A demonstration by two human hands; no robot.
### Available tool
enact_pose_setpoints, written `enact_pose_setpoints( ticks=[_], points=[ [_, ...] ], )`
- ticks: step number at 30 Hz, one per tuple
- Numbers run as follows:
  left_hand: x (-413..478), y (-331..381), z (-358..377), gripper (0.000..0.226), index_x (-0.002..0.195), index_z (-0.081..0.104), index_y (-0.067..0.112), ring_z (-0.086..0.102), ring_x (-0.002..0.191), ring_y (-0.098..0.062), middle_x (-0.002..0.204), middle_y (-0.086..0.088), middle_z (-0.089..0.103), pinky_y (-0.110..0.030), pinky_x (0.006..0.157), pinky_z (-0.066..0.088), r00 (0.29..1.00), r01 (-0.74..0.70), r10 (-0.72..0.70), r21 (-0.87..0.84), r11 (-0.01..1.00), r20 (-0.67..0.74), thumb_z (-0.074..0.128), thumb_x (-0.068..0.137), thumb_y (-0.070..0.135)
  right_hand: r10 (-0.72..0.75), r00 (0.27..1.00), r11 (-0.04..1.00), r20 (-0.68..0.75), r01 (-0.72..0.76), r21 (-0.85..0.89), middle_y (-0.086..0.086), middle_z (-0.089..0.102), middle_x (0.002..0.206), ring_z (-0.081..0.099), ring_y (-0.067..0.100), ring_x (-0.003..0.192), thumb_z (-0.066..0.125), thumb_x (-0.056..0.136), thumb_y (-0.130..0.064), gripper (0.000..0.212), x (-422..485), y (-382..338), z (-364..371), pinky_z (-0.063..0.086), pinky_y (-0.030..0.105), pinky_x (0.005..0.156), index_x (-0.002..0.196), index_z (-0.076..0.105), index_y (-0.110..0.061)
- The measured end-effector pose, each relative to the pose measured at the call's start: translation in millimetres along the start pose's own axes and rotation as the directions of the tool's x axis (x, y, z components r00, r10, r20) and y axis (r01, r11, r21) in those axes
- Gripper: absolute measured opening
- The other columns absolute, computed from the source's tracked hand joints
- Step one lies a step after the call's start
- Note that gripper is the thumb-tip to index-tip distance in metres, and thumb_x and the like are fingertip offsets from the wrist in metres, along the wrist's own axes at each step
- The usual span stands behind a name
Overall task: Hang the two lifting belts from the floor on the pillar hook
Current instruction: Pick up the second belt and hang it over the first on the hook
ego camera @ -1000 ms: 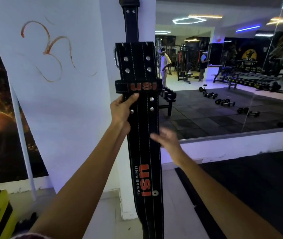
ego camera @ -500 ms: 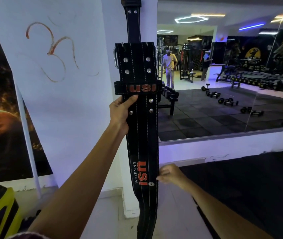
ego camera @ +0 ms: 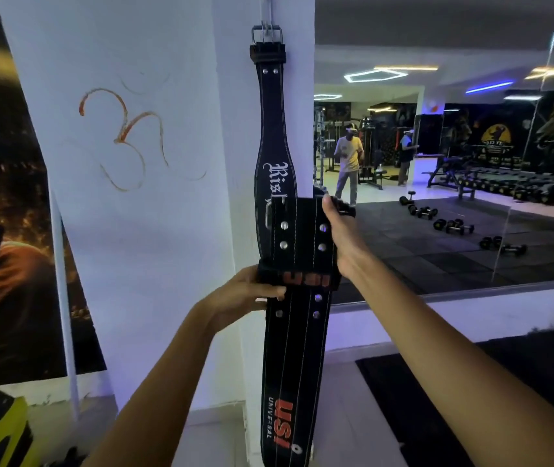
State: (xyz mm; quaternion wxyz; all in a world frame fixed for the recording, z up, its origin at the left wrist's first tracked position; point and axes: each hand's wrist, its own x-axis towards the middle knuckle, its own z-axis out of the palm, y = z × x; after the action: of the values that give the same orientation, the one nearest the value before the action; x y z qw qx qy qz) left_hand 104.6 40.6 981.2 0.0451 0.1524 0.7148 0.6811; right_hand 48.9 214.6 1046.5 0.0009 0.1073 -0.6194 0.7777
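Risen from below to the USI belt's (ego camera: 297,332) top right edge, right hand (ego camera: 339,237) now clamped there, left hand (ego camera: 248,293) gripping its loop, against the pillar (ego camera: 235,163), over the hung belt (ego camera: 272,129), hook (ego camera: 266,15) seemingly above.

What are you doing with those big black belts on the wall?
One black belt already hangs by its metal buckle from a hook high on the white pillar. A person is holding a second black belt with orange USI lettering up in front of it. The left hand grips its side near the loop, and the right hand holds its top edge. This belt is not on the hook yet.
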Motion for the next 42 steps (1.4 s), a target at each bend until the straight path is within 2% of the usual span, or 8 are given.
enact_pose_setpoints(
  ticks=[5,14,19,27,31,33,37,42],
  points=[
    [3.4,40.2,-7.9,0.071,0.119,0.061,0.017,0.063,0.108,-0.021,0.116,-0.002,0.068,-0.036,0.089,0.051,0.988,-0.038,0.012,-0.164,0.986,-0.152,0.043,0.077,0.071,-0.016,0.997,0.997,0.074,0.01,0.075,-0.008,0.045,0.062,0.038,0.006,0.052,0.052,0.09,-0.042,0.026,0.2,31.9,5.2,0.03,0.017,0.038,0.082,0.063,-0.019],
    [16.3,57.7,22.9,0.018,0.079,0.066,0.019,0.053,0.064,-0.016,0.073,0.003,0.06,-0.029,0.061,0.043,0.841,-0.1,-0.058,-0.259,0.961,-0.538,0.05,0.087,0.024,-0.085,0.939,0.97,0.332,0.001,0.245,0.01,0.066,0.103,0.066,0.02,0.086,0.047,0.093,-0.032,0.04,-6.1,33.4,0.3,0.055,0.028,0.069,0.12,0.058,-0.004],
    [25.2,57.4,32.7,0.023,0.074,0.059,0.019,0.059,0.052,-0.007,0.079,0.002,0.067,-0.017,0.046,0.045,0.781,-0.266,0.06,-0.244,0.933,-0.622,0.044,0.088,0.008,-0.213,0.975,0.976,0.07,0.209,0.058,-0.005,0.063,0.099,0.055,0.012,0.075,0.049,0.093,-0.024,0.016,-5.7,31.8,6.6,0.043,0.023,0.054,0.102,0.061,-0.028],
    [34.9,62.1,23.8,0.014,0.093,0.067,0.011,0.066,0.051,-0.004,0.08,0.001,0.071,-0.014,0.044,0.049,0.878,-0.122,-0.032,-0.288,0.95,-0.478,0.062,0.087,0.023,-0.254,0.967,0.966,-0.025,0.255,0.035,-0.008,0.056,0.075,0.043,0.007,0.051,0.052,0.092,-0.024,0.012,-6.4,32.1,8.1,0.033,0.016,0.034,0.083,0.059,-0.026],
    [31.7,61.0,19.5,0.01,0.096,0.064,0.013,0.067,0.061,-0.004,0.074,0.006,0.069,-0.017,0.055,0.053,0.957,-0.112,0.082,-0.094,0.989,-0.277,0.062,0.087,0.017,-0.258,0.96,0.96,-0.106,0.268,0.085,-0.002,0.062,0.082,0.056,0.016,0.075,0.052,0.092,-0.017,0.019,2.7,27.2,5.5,0.048,0.028,0.062,0.076,0.061,-0.025],
    [36.1,54.4,22.0,0.016,0.087,0.061,0.011,0.06,0.058,-0.005,0.07,0.004,0.062,-0.018,0.056,0.049,0.885,-0.198,0.224,0.107,0.974,-0.409,0.056,0.092,0.025,-0.26,0.964,0.958,-0.061,0.266,0.106,-0.001,0.064,0.085,0.059,0.016,0.078,0.051,0.092,-0.017,0.018,4.7,23.9,4.4,0.05,0.029,0.068,0.078,0.061,-0.023],
    [55.3,45.7,31.4,0.05,0.069,0.056,0.002,0.047,0.049,-0.009,0.057,-0.002,0.051,-0.013,0.046,0.036,0.532,-0.209,0.43,0.379,0.901,-0.729,0.035,0.099,0.037,-0.131,0.991,0.991,-0.022,0.131,0.011,-0.004,0.06,0.077,0.051,0.01,0.062,0.042,0.095,-0.036,0.028,3.9,18.1,17.1,0.038,0.021,0.049,0.078,0.059,-0.021],
    [65.0,40.1,39.0,0.048,0.076,0.056,0.002,0.049,0.058,-0.015,0.066,-0.004,0.056,-0.019,0.054,0.037,0.467,-0.166,0.445,0.418,0.893,-0.764,0.031,0.1,0.036,0.102,0.995,0.995,0.001,-0.102,0.013,-0.001,0.054,0.06,0.048,0.013,0.049,0.046,0.089,-0.035,0.034,11.6,0.1,12.3,0.035,0.023,0.049,0.058,0.05,-0.019]
  ],
)
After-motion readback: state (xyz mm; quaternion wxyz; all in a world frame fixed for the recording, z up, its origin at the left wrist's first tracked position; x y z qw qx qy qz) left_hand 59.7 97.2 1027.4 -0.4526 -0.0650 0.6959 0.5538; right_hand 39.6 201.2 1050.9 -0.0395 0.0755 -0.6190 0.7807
